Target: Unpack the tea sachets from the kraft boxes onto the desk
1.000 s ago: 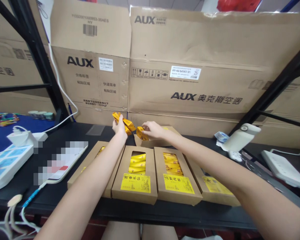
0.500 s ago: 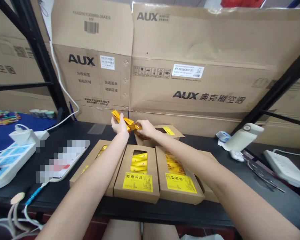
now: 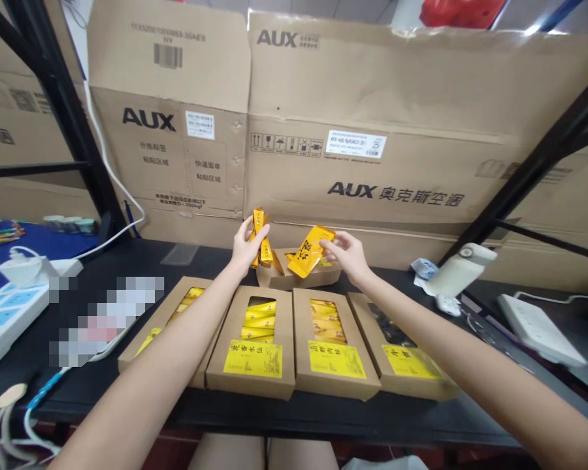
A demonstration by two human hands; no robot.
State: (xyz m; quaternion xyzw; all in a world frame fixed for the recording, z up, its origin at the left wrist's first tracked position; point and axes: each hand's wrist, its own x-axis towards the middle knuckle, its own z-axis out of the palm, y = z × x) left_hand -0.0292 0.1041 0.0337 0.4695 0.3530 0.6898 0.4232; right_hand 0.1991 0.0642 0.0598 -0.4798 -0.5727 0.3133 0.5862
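My left hand [image 3: 245, 247] is closed on a small bunch of yellow sachets [image 3: 260, 236], held upright above the far side of the table. My right hand [image 3: 347, 253] pinches a single yellow sachet [image 3: 310, 251] by its top corner, tilted, just over an open kraft box [image 3: 279, 279] at the back. In front of the hands lie several flat kraft boxes with clear windows and yellow labels, among them a middle-left one [image 3: 252, 346] and a middle-right one [image 3: 330, 346], side by side.
Large AUX cardboard cartons [image 3: 372, 130] form a wall behind the black table [image 3: 323, 418]. A white handheld device [image 3: 458, 271] and a white power strip [image 3: 539, 329] lie at right. Left are a white scale [image 3: 4, 313], cables and a black shelf post [image 3: 73, 124].
My right hand has drawn away from the left one and lifted a single sachet out of the open box. My left hand turned its bunch more upright.
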